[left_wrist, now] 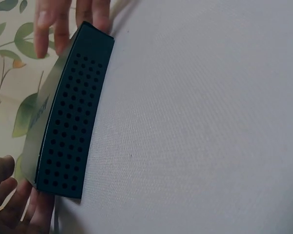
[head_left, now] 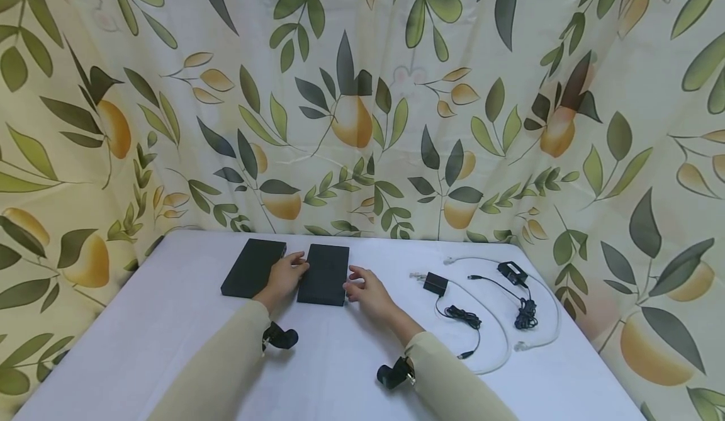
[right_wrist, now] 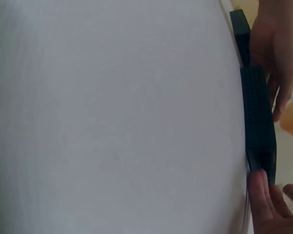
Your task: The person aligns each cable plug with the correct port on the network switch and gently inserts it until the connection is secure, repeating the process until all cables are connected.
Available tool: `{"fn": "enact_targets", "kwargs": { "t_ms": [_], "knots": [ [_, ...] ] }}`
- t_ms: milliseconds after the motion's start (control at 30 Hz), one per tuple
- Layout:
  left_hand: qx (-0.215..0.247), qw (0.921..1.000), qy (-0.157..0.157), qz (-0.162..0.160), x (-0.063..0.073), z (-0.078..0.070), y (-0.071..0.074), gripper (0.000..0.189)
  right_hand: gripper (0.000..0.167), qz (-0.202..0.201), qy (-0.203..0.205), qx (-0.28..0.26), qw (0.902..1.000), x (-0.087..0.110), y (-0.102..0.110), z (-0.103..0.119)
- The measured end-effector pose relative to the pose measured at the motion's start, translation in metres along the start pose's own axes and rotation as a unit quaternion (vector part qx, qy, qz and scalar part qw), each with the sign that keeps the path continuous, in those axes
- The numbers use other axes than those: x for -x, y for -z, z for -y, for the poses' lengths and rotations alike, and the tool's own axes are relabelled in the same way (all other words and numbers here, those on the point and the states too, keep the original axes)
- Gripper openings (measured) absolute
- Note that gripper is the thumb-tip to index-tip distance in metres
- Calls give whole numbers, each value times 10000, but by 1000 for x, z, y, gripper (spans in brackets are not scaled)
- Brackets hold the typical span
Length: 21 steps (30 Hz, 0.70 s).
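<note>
Two flat black device boxes lie side by side on the white table. The right box (head_left: 323, 274) is between both hands; rows of round vent holes cover its near side in the left wrist view. My left hand (head_left: 284, 279) is between the boxes, its fingertips at the left edge of the right box (left_wrist: 73, 122). At the opposite edge are the fingers of my right hand (head_left: 368, 292); in the right wrist view the right hand (right_wrist: 271, 207) touches the box's end. The left box (head_left: 253, 267) sits beside the left hand, partly covered by it.
To the right lie two black power adapters (head_left: 435, 284) (head_left: 512, 273) with bundled black cords (head_left: 463, 316) and two white network cables (head_left: 498, 328) (head_left: 557, 311). A leaf-and-fruit patterned curtain (head_left: 362, 175) stands behind and at both sides of the table.
</note>
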<state>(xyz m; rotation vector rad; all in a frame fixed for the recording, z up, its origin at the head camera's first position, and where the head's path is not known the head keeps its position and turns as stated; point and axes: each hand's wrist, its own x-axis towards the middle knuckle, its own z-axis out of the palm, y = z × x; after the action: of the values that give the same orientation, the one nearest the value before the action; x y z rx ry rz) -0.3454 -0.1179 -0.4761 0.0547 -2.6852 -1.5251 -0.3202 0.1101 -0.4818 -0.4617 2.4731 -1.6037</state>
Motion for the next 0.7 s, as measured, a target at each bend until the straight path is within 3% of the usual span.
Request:
{"fn": "enact_targets", "kwargs": {
  "t_ms": [133, 433, 700],
  "knots": [
    [-56, 10000, 66, -15, 0, 1, 0, 43, 57, 5, -64, 46, 10000, 1, -6, 1],
    [-144, 9999, -44, -27, 1, 5, 0, 41, 54, -431, -283, -47, 9987, 0, -15, 5],
    [-136, 9997, 151, 133, 1, 3, 2, 36, 49, -495, -521, -118, 9973, -4, -16, 1]
  ]
}}
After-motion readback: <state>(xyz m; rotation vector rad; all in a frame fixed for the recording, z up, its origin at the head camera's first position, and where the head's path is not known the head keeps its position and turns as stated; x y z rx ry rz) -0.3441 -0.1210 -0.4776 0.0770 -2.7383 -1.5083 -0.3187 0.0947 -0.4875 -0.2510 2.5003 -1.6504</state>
